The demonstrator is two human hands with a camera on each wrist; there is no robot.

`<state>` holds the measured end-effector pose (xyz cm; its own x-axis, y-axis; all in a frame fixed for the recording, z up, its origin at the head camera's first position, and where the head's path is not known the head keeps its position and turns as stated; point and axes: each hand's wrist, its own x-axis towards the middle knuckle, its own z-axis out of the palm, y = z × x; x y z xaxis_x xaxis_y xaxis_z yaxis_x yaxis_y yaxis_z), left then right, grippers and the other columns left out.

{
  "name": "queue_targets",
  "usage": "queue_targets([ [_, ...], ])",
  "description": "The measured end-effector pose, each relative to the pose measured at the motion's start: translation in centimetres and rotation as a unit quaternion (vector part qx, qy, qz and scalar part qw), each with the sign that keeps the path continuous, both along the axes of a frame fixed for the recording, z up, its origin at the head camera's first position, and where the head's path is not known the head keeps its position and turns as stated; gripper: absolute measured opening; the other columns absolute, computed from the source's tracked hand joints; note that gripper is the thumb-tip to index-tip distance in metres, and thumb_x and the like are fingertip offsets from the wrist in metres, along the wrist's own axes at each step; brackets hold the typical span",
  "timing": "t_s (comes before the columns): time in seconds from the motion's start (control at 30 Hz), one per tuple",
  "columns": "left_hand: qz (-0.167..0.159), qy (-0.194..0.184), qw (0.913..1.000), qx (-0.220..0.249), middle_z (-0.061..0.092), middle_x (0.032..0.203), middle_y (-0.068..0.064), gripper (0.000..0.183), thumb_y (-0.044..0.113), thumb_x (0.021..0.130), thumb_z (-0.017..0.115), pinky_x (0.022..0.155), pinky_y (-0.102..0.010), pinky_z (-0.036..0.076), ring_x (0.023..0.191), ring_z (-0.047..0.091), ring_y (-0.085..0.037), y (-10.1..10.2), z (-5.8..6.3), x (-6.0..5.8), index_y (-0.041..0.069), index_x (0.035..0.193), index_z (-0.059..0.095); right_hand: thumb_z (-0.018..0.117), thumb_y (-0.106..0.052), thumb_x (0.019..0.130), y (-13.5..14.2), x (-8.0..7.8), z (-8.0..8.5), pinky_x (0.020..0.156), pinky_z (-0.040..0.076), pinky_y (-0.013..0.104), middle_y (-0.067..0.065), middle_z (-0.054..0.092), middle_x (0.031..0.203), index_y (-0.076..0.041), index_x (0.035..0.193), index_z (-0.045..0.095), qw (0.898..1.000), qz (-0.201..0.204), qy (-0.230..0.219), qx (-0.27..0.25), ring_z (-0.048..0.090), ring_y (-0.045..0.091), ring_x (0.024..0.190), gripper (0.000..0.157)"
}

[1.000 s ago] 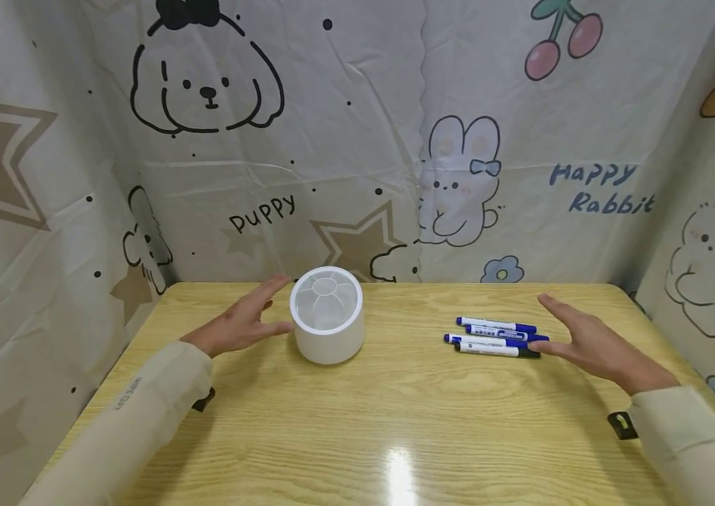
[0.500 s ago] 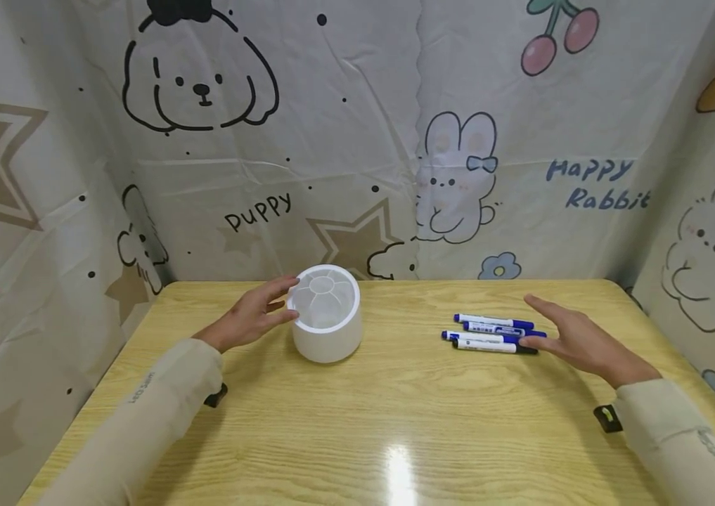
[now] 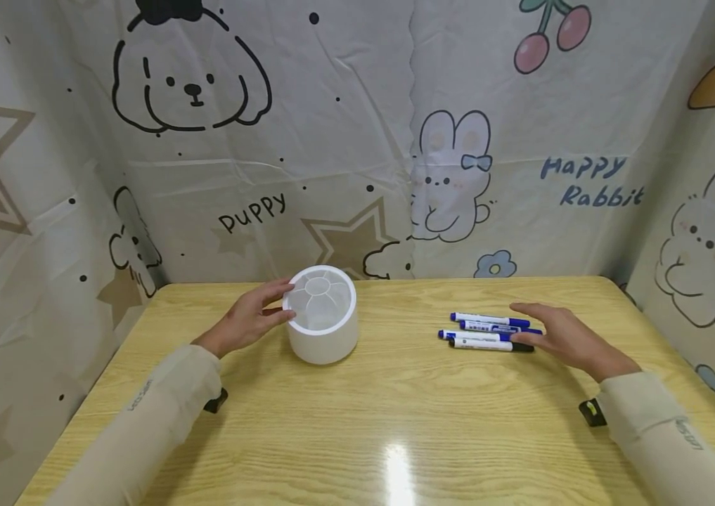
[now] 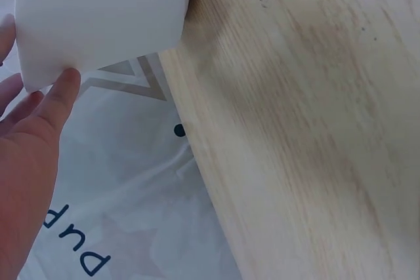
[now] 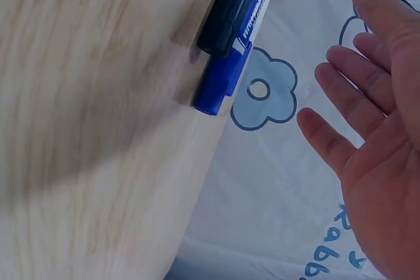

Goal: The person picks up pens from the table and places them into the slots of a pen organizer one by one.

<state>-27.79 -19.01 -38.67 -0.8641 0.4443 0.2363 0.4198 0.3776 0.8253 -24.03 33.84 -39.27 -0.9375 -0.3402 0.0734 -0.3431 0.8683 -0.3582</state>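
Note:
A white round pen holder [image 3: 324,347] stands upright on the table, its top divided by clear partitions into a central ring and outer compartments. My left hand [image 3: 245,325] holds its left side, fingertips at the rim and thumb against the wall; the left wrist view shows the thumb [image 4: 62,93] on the white wall. To the right lie several whiteboard markers, white-bodied with blue caps, such as the rear marker [image 3: 486,320], and one front marker with a black cap [image 3: 523,347]. Over their capped ends hovers my right hand [image 3: 562,341], fingers extended and nothing in its grasp.
The wood-grain table [image 3: 306,436] ends at a back edge just behind the holder and markers. A printed cloth [image 3: 344,140] with cartoon animals hangs behind it and along both sides. Both forearms wear light sleeves, with a dark wrist device [image 3: 593,413] under the right one.
My left hand has come in to the pen holder and now touches its rim and wall. My right hand has shifted left over the markers' caps. The holder and markers stay put.

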Motion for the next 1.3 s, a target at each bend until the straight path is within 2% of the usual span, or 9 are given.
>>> queue_targets([
  [0.27, 0.014, 0.008, 0.9999, 0.004, 0.036, 0.15, -0.031, 0.05, -0.008, 0.092, 0.066, 0.103, -0.041, 0.048, 0.136, 0.041, -0.047, 0.0, -0.2, 0.2, -0.018, 0.137, 0.046, 0.072, -0.025, 0.093, -0.5, -0.5, -0.4, 0.104, 0.039, 0.066, 0.031, 0.056, 0.133, 0.008, 0.134, 0.056, 1.0, 0.015, 0.003, -0.025, 0.049, 0.051, 0.126, 0.055],
  [0.5, 0.024, -0.003, 0.9995, 0.018, 0.037, 0.15, -0.029, 0.05, -0.007, 0.091, 0.068, 0.101, -0.036, 0.049, 0.135, 0.043, -0.046, 0.0, -0.4, 0.0, -0.016, 0.136, 0.048, 0.072, -0.015, 0.093, -1.1, -1.1, -1.1, 0.099, 0.046, 0.062, 0.025, 0.066, 0.122, 0.007, 0.125, 0.064, 0.998, 0.025, 0.002, -0.055, 0.059, 0.045, 0.116, 0.039],
  [0.7, 0.033, -0.011, 0.9993, 0.016, 0.037, 0.153, -0.025, 0.05, -0.004, 0.091, 0.069, 0.099, -0.034, 0.05, 0.135, 0.043, -0.043, 0.0, -0.4, 0.1, -0.013, 0.136, 0.05, 0.073, -0.013, 0.092, -2.0, -1.3, -1.5, 0.087, 0.055, 0.053, 0.013, 0.072, 0.106, 0.0, 0.111, 0.072, 0.997, 0.047, 0.018, -0.063, 0.067, 0.033, 0.1, 0.023],
  [0.83, 0.035, -0.015, 0.9991, 0.02, 0.036, 0.153, -0.025, 0.05, -0.005, 0.09, 0.07, 0.099, -0.035, 0.051, 0.136, 0.043, -0.043, 0.0, -0.3, 0.3, -0.014, 0.136, 0.05, 0.076, -0.012, 0.089, -2.5, -1.4, -1.7, 0.08, 0.057, 0.045, 0.004, 0.073, 0.097, -0.005, 0.102, 0.074, 0.996, 0.061, 0.008, -0.066, 0.067, 0.022, 0.091, 0.014],
  [1.03, 0.04, -0.016, 0.9989, 0.02, 0.036, 0.153, -0.026, 0.05, -0.004, 0.09, 0.07, 0.099, -0.036, 0.051, 0.135, 0.043, -0.043, 0.0, -0.3, 0.4, -0.013, 0.135, 0.05, 0.077, -0.006, 0.087, -2.9, -1.6, -2.2, 0.077, 0.058, 0.042, 0.002, 0.072, 0.093, -0.006, 0.098, 0.074, 0.994, 0.082, -0.001, -0.069, 0.067, 0.019, 0.087, 0.011],
  [1.3, 0.042, -0.016, 0.9987, 0.024, 0.037, 0.153, -0.025, 0.05, -0.003, 0.09, 0.071, 0.099, -0.035, 0.051, 0.134, 0.045, -0.042, 0.0, -0.8, 0.3, -0.012, 0.135, 0.051, 0.076, -0.006, 0.088, -3.4, -1.7, -2.8, 0.076, 0.057, 0.041, -0.001, 0.071, 0.092, -0.007, 0.097, 0.073, 0.995, 0.081, -0.018, -0.059, 0.065, 0.016, 0.087, 0.01],
])
